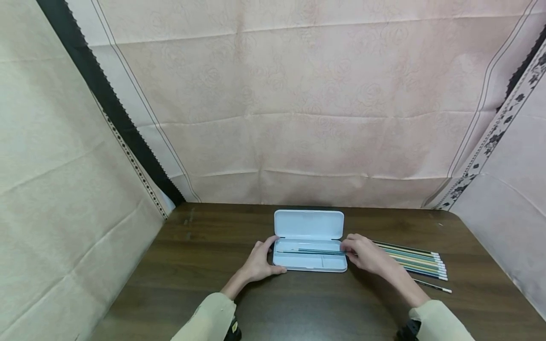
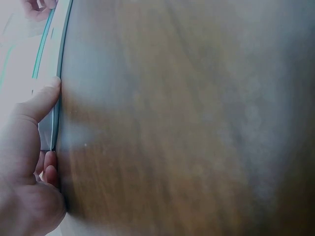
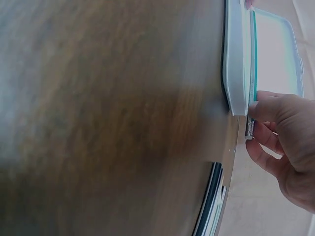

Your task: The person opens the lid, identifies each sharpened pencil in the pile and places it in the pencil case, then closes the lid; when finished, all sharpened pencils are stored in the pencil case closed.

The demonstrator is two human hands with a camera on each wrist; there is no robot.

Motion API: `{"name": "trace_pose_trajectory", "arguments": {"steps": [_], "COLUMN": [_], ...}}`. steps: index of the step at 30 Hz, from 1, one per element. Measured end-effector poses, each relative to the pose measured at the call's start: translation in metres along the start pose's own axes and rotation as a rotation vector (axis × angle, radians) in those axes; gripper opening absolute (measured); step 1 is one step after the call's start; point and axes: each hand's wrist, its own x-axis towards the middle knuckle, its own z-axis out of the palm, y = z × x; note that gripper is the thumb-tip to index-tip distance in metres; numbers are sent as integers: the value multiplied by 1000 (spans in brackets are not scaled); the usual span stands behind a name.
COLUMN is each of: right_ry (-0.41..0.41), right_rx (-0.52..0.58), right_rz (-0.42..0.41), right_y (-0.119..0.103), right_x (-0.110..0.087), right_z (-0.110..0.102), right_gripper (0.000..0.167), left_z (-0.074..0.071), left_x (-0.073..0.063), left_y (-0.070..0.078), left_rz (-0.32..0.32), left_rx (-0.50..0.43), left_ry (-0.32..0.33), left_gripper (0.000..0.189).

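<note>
A light blue pencil case (image 1: 309,224) lies on the table with its lid tipped back. My left hand (image 1: 259,264) grips the case's left end, thumb on the front edge and fingers at the far side. With thumb and fingertips, my right hand (image 1: 368,255) pinches a teal pencil (image 1: 320,251) by its right end. That pencil stretches lengthwise over the case's tray, and in the right wrist view its held end (image 3: 250,129) juts past the case's end. Another thin pencil shows behind it within the tray.
To the right, partly behind my right forearm, several pencils (image 1: 420,261) with white ends lie side by side in black, teal and yellow. One dark pencil (image 1: 434,286) lies apart in front of them. Pale cloth (image 1: 307,118) hangs behind the wooden table (image 1: 204,255).
</note>
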Motion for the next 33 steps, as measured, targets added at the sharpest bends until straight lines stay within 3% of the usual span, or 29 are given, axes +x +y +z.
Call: {"name": "trace_pose_trajectory", "arguments": {"steps": [12, 33], "right_ry": [-13, -64], "right_rx": [4, 18], "right_rz": [-43, -37], "right_y": [-9, -13], "right_x": [12, 29], "right_z": [5, 14], "right_gripper": [21, 16], "left_z": [0, 0], "left_x": [0, 0], "left_y": [0, 2], "left_rz": [-2, -2], "left_rx": [8, 6], "left_ry": [-1, 3], "left_gripper": [92, 92]}}
